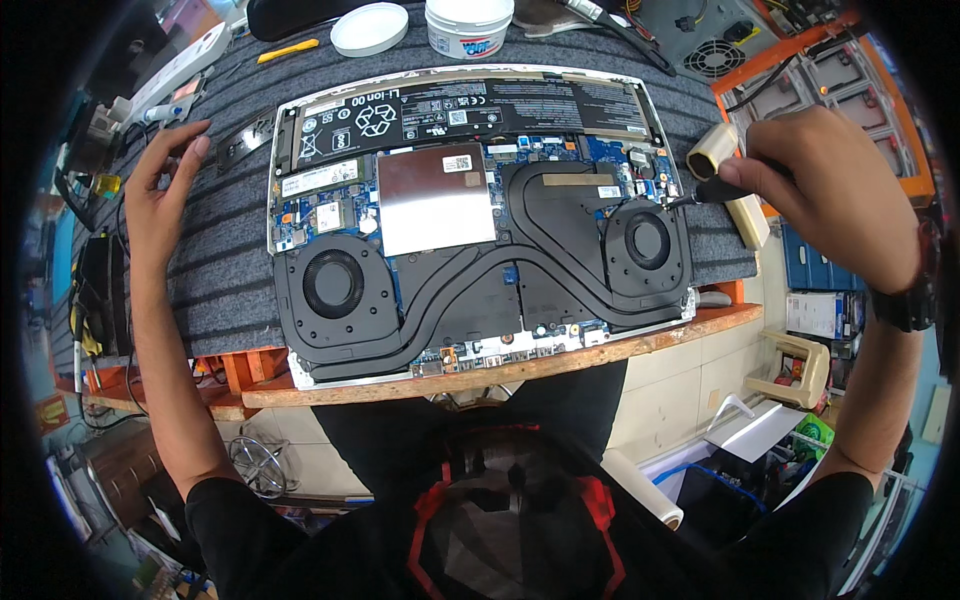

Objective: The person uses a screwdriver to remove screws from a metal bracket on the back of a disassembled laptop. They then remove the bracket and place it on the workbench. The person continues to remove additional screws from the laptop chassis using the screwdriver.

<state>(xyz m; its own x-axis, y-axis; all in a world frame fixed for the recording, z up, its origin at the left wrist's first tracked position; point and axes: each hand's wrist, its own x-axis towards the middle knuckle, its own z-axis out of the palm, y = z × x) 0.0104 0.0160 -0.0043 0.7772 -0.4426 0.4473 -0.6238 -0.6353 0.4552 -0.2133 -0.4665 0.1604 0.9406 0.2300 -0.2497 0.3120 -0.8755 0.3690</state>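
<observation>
An opened laptop (440, 290) lies with its insides facing up. It shows a black battery (470, 105) along the far edge, a left fan (333, 284), a right fan (647, 242) and a shiny metal plate (436, 200) in the middle. My right hand (815, 165) is closed round a black-handled screwdriver (713, 191), whose tip reaches the board just above the right fan. To the laptop's left, my left hand (165, 180) is held with its fingers apart and nothing in them. Beside those fingers lies a flat dark piece (246, 142).
Behind the laptop stand a white tub (468, 28), its round lid (370, 30), a yellow cutter (288, 50) and a brush (620, 30). A cream roll (712, 150) sits by my right hand. Grey ribbed mat (230, 225) covers the table; its wooden edge (500, 375) runs in front.
</observation>
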